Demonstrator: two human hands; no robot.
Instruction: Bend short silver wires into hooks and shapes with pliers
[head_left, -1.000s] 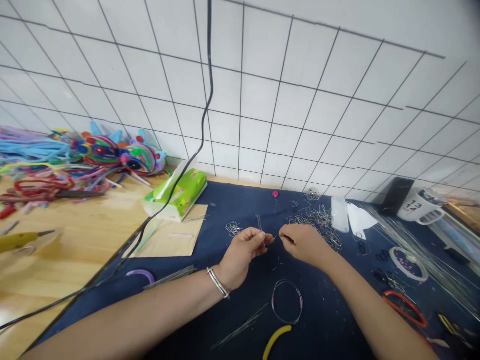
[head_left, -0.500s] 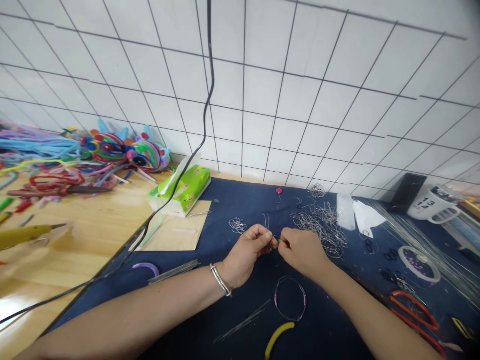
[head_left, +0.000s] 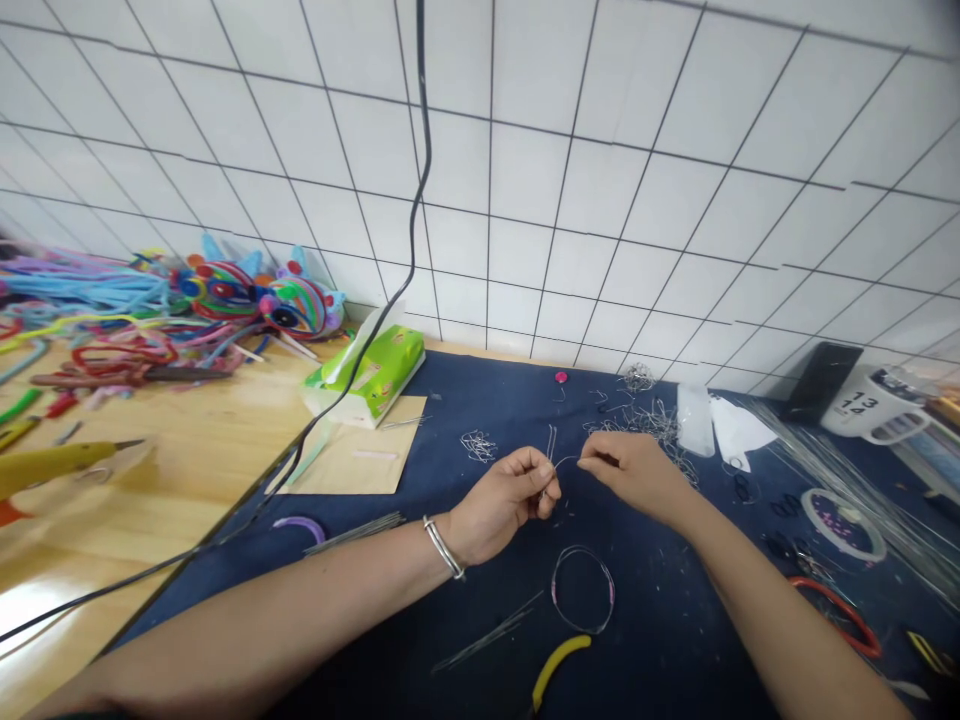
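Thin silvery wire (head_left: 552,442) stands up from the pinched fingers of my left hand (head_left: 517,495). A bent strand of it reaches across to my right hand (head_left: 626,470), whose thumb and forefinger are closed on its end. Both hands hover over the dark blue cloth (head_left: 645,620), a short gap apart. Just behind my left hand lies a small heap of bent wire pieces (head_left: 478,446). Beyond my right hand spreads a larger tangle of wire pieces (head_left: 660,425), partly hidden by that hand. A wire ring with pink bits (head_left: 583,590) lies below the hands.
Nearer me are a yellow-handled tool (head_left: 561,665) and loose straight wires (head_left: 491,632). Right: orange-red handles (head_left: 840,610), a round dish (head_left: 844,525), long wires (head_left: 862,485), a mug (head_left: 874,405). Left: a tissue pack (head_left: 375,375) and a black cable (head_left: 415,230) hanging across the view.
My hands came close together at the wire, then my right hand moved away to the right and slightly up, with a wire strand now stretched between them. The view has shifted slightly.
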